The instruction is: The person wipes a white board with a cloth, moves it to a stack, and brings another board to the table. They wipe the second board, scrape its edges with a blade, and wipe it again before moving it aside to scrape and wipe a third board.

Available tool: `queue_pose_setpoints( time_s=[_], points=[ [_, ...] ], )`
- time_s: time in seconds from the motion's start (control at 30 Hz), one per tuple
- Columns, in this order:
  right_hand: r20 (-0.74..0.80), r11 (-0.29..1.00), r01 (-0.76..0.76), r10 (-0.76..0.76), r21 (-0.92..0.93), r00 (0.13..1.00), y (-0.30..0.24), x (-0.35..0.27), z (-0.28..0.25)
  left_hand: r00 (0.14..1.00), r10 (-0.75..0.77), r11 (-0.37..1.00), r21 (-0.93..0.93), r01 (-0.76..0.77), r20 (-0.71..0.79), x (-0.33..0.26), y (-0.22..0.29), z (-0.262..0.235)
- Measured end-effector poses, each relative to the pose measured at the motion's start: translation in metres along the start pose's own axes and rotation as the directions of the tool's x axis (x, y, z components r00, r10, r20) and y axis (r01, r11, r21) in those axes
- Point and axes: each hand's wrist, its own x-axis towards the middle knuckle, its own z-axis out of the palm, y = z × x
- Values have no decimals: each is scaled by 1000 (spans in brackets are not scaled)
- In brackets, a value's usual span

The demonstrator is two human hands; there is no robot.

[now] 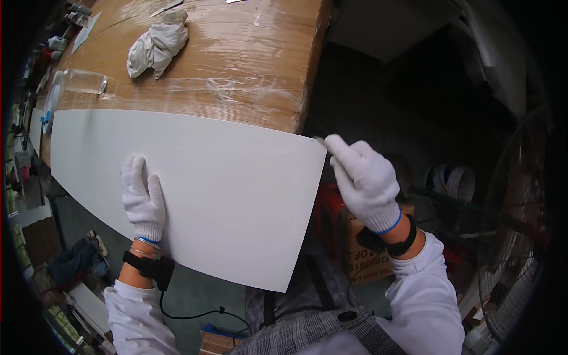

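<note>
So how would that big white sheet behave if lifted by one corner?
The white sheet overhangs the table without drooping, so it is probably fairly stiff. It looks thin, likely light. Its smooth face may slide; the left hand lies flat on it, the right hand at its corner.

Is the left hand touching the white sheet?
Touching. The head view shows the gloved left hand lying flat, palm down, on the white sheet.
</note>
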Motion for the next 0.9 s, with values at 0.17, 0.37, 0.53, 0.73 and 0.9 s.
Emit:
queue_pose_setpoints(
  time_s=[0.17,0.37,0.53,0.73,0.9],
  points=[
    [35,995,-74,77,-68,996,2,-4,2,1000,-5,1000,-2,5,14,3,4,-3],
    [10,998,-52,52,47,999,-19,-6,5,1000,21,999,-25,-22,-8,4,2,-2],
    [-103,977,-212,207,-35,973,-13,-12,8,1000,-1,999,-37,1,6,2,-2,0],
    [-127,961,-250,235,-118,964,-13,-17,11,1000,12,999,-42,-12,-1,3,0,1],
    [-26,981,-189,188,-40,982,-22,-25,9,1000,25,999,-32,-24,2,3,-1,-1]
  ],
)
